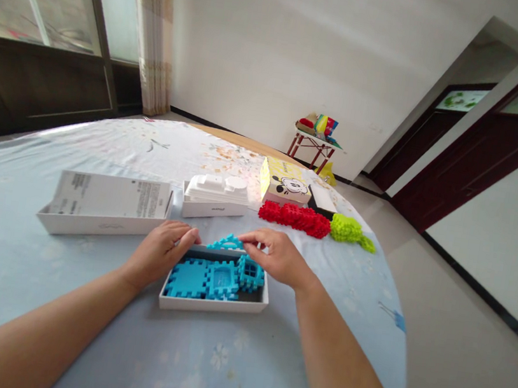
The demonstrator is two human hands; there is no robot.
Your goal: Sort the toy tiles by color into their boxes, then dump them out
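Note:
A shallow white box point(212, 305) lies in front of me on the table, with several blue interlocking plastic blocks point(208, 279) inside. My left hand point(161, 251) rests on the box's far left corner with its fingers curled over the rim. My right hand point(274, 255) pinches a blue block piece point(228, 242) that stands at the box's far edge. Both forearms reach in from the bottom of the view.
A long white box lid point(103, 205) lies to the left. Behind are a white box with a moulded insert point(214, 199), a yellow cartoon box point(284, 183), red blocks point(295, 217) and green blocks point(349, 230). The table point(13, 262) edge curves away on the right; a small red stand point(313, 144) is by the wall.

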